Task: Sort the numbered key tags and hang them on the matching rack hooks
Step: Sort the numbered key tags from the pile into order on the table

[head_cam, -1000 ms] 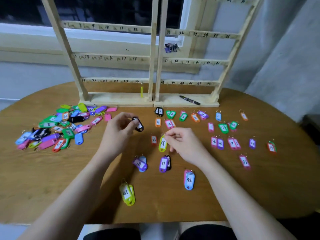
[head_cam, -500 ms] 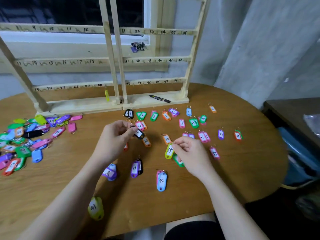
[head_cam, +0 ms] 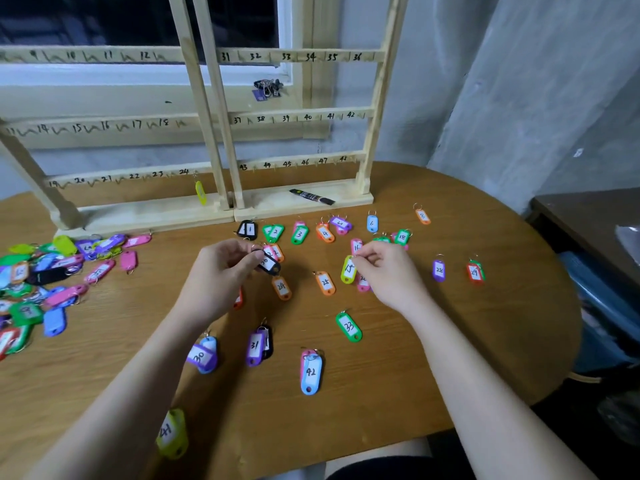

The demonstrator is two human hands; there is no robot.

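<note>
From the head view, the left hand pinches a black tag just in front of the wooden rack, and the right hand pinches the ring end of a yellow-green tag marked 15, further right of the rack's middle posts. Both grips are fingertip pinches. To do this well, read each number (the black tag's is hard to make out) before laying it in order among the sorted tags nearest the rack base.
</note>
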